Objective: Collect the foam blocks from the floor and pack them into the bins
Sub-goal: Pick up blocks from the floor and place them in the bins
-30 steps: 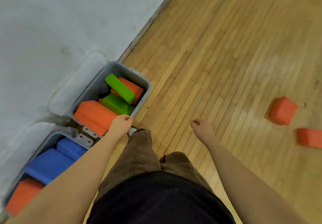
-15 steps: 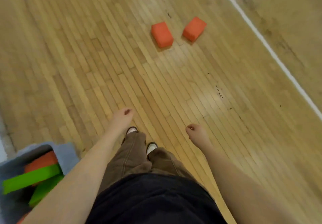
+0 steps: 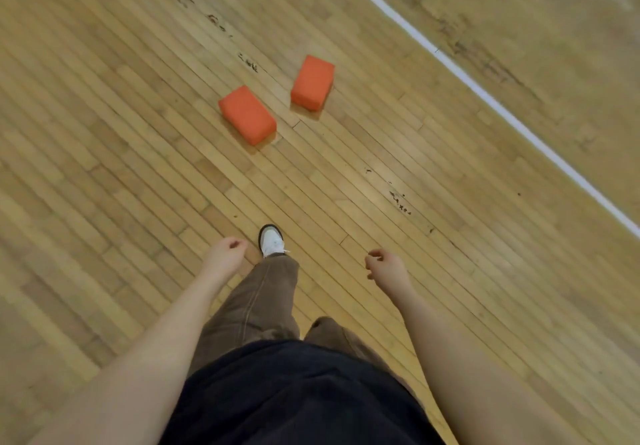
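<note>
Left block points toward 11 o'clock, right block toward 1; left hand and right hand hang loosely curled, empty.

Ahead of both hands the floor is bare up to two orange blocks that sit near each other with a gap between. A white shoe is just beside the left hand.
</note>
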A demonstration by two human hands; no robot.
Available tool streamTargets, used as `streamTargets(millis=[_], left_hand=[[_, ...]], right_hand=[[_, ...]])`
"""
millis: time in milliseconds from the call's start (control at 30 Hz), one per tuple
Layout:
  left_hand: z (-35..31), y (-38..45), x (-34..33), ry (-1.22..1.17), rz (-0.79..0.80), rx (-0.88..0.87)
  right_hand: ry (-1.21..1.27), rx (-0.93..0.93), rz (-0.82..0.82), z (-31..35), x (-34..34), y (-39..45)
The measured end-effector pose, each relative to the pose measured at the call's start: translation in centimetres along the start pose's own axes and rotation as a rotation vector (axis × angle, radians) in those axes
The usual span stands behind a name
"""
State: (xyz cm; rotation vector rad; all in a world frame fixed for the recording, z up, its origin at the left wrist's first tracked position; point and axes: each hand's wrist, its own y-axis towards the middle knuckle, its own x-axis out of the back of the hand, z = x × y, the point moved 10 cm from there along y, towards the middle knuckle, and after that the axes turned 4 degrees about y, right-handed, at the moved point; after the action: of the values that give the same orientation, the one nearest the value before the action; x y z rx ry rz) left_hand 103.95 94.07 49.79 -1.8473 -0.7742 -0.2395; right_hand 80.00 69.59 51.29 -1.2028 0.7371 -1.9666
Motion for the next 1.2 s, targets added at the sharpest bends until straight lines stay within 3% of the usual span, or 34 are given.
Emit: streamTargets(millis=[300,500,700,967,1200], left_hand=[[-4.5,8.4,8.8,-0.257,-0.042,0.242],[-6.7,12.9,11.0,-0.434,-0.178,0.404],[-17.6,19.0,12.3,-0.557,-0.244,0.352],[-30.5,30.3,15.3,-0.202,-0.262,0.123],[-28.6,45.8,13.2,0.087,-0.309,-0.077]], right_hand=[[-0.067,0.307,0.15,28.0,-0.1,9.5],[-0.094,0.281,0.235,35.3,0.4,17.9],[-0.237,0.257,0.322,40.7,3.5,25.6],[-0.339,0.259,0.297,47.2,4.6,36.2],[-0.416,0.431,0.341,50.6,-7.9,47.0]])
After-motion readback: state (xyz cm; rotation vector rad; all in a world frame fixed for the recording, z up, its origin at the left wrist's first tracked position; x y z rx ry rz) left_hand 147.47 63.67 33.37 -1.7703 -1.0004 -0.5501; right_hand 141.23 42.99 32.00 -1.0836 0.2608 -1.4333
